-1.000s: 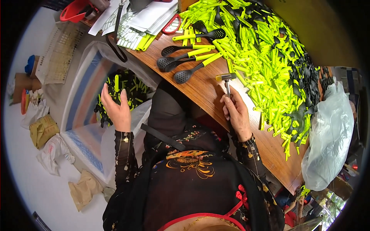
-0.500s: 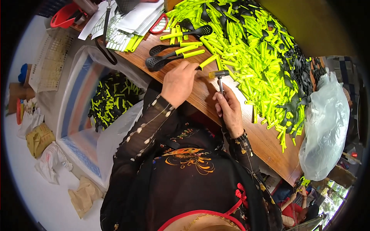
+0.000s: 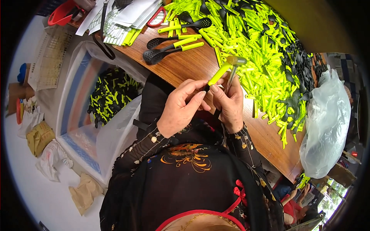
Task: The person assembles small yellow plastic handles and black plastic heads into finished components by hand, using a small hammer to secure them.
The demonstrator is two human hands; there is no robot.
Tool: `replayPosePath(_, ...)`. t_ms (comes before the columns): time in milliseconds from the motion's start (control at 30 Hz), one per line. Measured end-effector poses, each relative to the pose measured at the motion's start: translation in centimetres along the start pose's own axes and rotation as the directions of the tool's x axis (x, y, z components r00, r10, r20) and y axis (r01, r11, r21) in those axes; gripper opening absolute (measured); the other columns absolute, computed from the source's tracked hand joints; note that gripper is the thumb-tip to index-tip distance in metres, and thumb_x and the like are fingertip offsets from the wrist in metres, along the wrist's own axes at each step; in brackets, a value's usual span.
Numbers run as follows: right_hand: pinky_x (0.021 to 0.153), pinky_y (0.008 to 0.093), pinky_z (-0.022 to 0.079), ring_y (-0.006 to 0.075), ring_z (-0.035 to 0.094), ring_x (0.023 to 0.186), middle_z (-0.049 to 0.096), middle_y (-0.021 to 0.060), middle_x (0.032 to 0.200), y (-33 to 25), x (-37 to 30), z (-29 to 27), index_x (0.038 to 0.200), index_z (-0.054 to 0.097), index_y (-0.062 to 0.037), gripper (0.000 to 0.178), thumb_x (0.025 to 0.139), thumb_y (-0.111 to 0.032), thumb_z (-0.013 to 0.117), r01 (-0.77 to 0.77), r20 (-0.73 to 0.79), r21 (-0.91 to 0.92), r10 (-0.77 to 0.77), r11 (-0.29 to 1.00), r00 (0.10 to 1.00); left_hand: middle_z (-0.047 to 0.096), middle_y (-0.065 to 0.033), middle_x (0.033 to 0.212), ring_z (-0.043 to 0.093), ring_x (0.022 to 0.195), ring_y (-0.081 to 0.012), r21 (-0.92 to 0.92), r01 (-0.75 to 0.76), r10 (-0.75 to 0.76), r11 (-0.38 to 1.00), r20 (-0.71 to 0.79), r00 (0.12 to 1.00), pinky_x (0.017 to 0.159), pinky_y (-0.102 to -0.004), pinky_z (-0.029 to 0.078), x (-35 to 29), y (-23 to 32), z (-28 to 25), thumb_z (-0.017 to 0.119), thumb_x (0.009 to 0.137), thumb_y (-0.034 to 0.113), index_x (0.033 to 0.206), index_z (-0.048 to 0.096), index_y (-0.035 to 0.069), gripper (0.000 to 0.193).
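Observation:
Fingers of my left hand point(image 3: 185, 106) close around the dark end of a kitchen utensil, its lime-green handle point(image 3: 219, 74) pointing up and away. The utensil's black head is hidden among my fingers. My right hand point(image 3: 231, 106) is closed around a small hammer point(image 3: 236, 61) with a metal shaft and a yellowish, translucent face; its thumb is close against the utensil too. Both hands meet just above the near edge of the wooden table point(image 3: 194, 71). Left of them lie several black slotted spoons point(image 3: 152, 55) with lime-green handles.
A large heap of lime-green handles point(image 3: 254, 57) and black utensil heads point(image 3: 298, 61) covers the table's right side. Papers point(image 3: 133, 17) and red-handled scissors point(image 3: 157, 17) lie at the back left. Down to the left, a lined bin point(image 3: 73, 115) holds finished-looking utensils point(image 3: 111, 96). A plastic bag point(image 3: 325, 127) bulges at the right.
Both hands have drawn together, the left moving right and nearer. The utensil's green handle now stands between them instead of lying over the table. The hammer has shifted slightly right and away.

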State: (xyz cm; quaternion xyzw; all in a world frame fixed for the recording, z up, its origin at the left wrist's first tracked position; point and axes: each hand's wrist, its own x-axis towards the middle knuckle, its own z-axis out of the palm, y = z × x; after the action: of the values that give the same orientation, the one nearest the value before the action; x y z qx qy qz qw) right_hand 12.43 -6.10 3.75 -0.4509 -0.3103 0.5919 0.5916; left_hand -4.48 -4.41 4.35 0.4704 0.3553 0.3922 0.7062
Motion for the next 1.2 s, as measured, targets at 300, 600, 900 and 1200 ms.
replayPosePath(300, 0.064, 0.0238, 0.046, 0.0108, 0.058, 0.075, 0.065, 0.0046, 0.104, -0.4, -0.5, -3.3, 0.149, 0.051, -0.0030, 0.047, 0.102, -0.002, 0.057, 0.212, 0.170, -0.759, -0.128, 0.615, 0.977, 0.071, -0.0076, 0.099, 0.074, 0.077, -0.0150, -0.071, 0.200, -0.211, 0.977, -0.192, 0.958, 0.066, -0.0244, 0.057, -0.5, -4.6, -5.5, 0.058, 0.105, 0.010, 0.118, 0.061, -0.001, 0.017)
replayPosePath(600, 0.071, 0.0331, 0.053, 0.0269, 0.066, 0.079, 0.067, 0.0129, 0.092, 0.6, 0.3, -1.9, 0.137, 0.065, -0.0065, 0.051, 0.090, 0.011, 0.063, 0.545, 0.481, -0.773, -0.259, 0.325, 0.837, 0.070, -0.0098, 0.084, 0.071, 0.070, -0.0162, -0.140, 0.315, -0.337, 0.939, -0.187, 0.923, 0.061, -0.0253, 0.054, -1.2, -6.1, -7.0, 0.058, 0.106, 0.012, 0.107, 0.059, -0.001, 0.014)
replayPosePath(900, 0.072, 0.0403, 0.056, 0.0372, 0.069, 0.082, 0.070, 0.0161, 0.100, 1.0, 1.1, -1.9, 0.140, 0.063, -0.0158, 0.050, 0.094, 0.003, 0.061, 0.469, 0.452, -0.808, -0.134, 0.356, 0.882, 0.070, -0.0090, 0.082, 0.070, 0.068, -0.0155, -0.105, 0.302, -0.318, 0.947, -0.195, 0.928, 0.059, -0.0250, 0.054, -0.9, -6.2, -7.0, 0.059, 0.105, 0.011, 0.104, 0.058, -0.001, 0.012)
replayPosePath(1200, 0.072, 0.0304, 0.051, 0.0151, 0.064, 0.077, 0.067, 0.0075, 0.085, 0.4, 1.5, -1.9, 0.142, 0.057, -0.0036, 0.041, 0.102, -0.008, 0.063, 0.132, 0.172, -0.750, -0.003, 0.648, 0.985, 0.064, -0.0032, 0.077, 0.065, 0.065, -0.0114, -0.154, 0.298, -0.323, 0.942, -0.180, 0.929, 0.059, -0.0244, 0.053, -1.5, -5.7, -5.9, 0.058, 0.107, 0.018, 0.108, 0.060, 0.000, 0.017)
